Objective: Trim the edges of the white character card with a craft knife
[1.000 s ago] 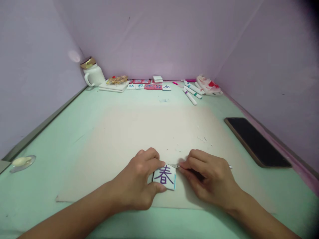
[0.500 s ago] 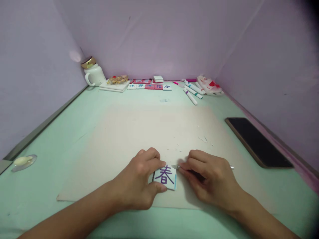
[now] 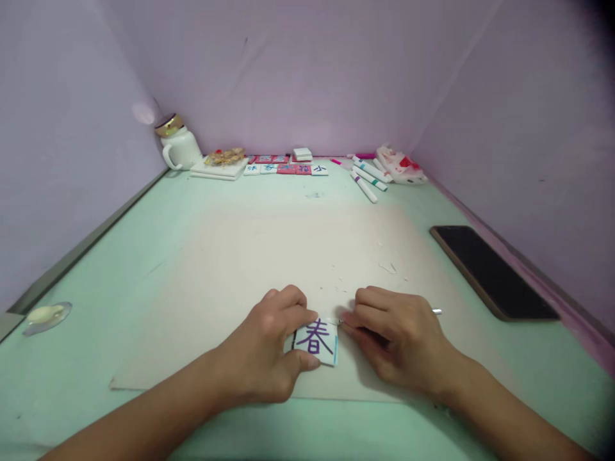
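Note:
Between the thumb and fingers of my left hand is a small white square tile with a purple Chinese character on it and a blue stripe along its right edge. It lies on a pale board. My right hand is closed around a slim craft knife, whose silvery back end sticks out behind the hand. The thin blade touches or lies just over the tile's upper right edge; which one I cannot tell. Thin shavings are scattered on the board beyond my right hand.
A phone lies at the right. Markers and a plastic bag sit at the back right. Red and white lettered tiles stand in rows at the back. A white mug is back left; a small dish lies left.
The knife tip has shifted slightly left along the tile's top edge, with my right hand following. My left hand keeps its hold on the tile. The whole view has moved a little.

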Available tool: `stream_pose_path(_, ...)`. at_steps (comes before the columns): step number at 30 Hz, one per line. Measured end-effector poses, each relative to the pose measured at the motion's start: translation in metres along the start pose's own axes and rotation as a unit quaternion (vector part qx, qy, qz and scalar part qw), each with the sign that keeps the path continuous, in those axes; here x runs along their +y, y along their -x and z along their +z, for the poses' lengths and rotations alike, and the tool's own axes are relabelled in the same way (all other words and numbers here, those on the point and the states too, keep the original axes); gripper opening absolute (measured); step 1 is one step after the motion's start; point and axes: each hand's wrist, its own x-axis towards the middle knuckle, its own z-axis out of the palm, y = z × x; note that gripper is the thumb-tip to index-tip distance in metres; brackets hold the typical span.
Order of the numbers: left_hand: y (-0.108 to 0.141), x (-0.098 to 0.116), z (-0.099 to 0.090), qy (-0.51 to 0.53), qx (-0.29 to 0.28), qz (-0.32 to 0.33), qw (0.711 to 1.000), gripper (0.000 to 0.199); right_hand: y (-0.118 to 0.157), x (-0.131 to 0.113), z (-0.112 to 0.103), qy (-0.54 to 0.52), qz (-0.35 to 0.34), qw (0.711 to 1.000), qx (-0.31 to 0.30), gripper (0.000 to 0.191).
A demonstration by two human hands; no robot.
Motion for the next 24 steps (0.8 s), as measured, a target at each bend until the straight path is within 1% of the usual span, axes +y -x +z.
stream_pose_path(7, 0.0009, -0.0016, 0.0006, 0.006, 0.004, 0.002, 1.000, 0.031, -0.0015, 0.0020, 0.0008, 0.000, -0.014, 1.000, -0.005, 0.019)
stream_pose_path(12, 0.0002, 0.0021, -0.0018, 0.000, -0.016, 0.002, 1.000, 0.029, 0.0003, 0.0046, 0.0001, -0.033, 0.002, 0.999, -0.016, 0.018)
stream_pose_path(16, 0.0000, 0.0010, -0.0008, 0.001, -0.007, 0.005, 1.000, 0.030, 0.0002, 0.0055, 0.0004, -0.054, 0.011, 0.998, -0.023, 0.016)
stream_pose_path(20, 0.0000, -0.0021, 0.0003, 0.001, -0.003, 0.017, 1.000, 0.031, -0.0002, 0.0050, 0.0018, -0.048, 0.012, 0.999, -0.011, 0.017)
stream_pose_path(24, -0.0004, -0.0022, -0.0003, 0.004, -0.011, 0.014, 1.000, 0.030, 0.0005, 0.0038, 0.0012, -0.010, 0.016, 1.000, 0.013, 0.020)
